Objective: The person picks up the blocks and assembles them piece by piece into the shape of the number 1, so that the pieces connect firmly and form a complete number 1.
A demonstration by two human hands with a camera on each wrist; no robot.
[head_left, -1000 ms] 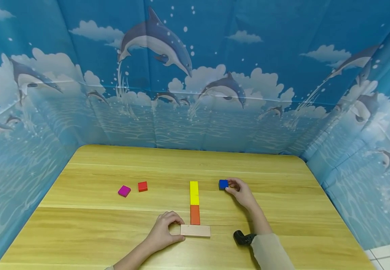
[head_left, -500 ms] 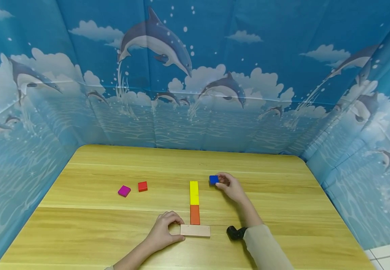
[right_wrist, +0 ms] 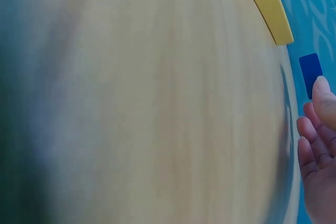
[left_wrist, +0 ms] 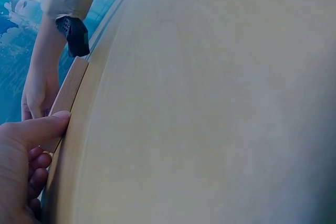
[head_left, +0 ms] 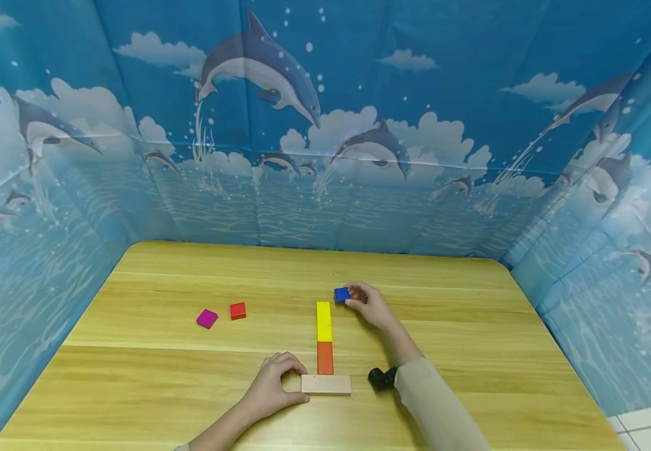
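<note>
My right hand (head_left: 373, 307) pinches a blue block (head_left: 341, 295) by its right side, just right of the far end of a yellow block (head_left: 324, 321). In the right wrist view the thumb lies against the blue block (right_wrist: 311, 73). My left hand (head_left: 273, 387) holds the left end of a plain wooden block (head_left: 326, 384) between thumb and fingers, as the left wrist view also shows on the wooden block (left_wrist: 68, 90). An orange block (head_left: 325, 358) lies between the yellow block and the plain one, end to end in a line, with the plain block set crosswise at the near end.
A magenta block (head_left: 207, 319) and a red block (head_left: 237, 311) lie on the left of the wooden table (head_left: 150, 388). A black wrist-worn device (head_left: 382, 378) sits at the right sleeve. A dolphin-print curtain (head_left: 302, 207) stands behind the table.
My right hand has carried the blue block leftward and slightly farther away, up beside the yellow block's far end. My left hand keeps its hold on the plain block.
</note>
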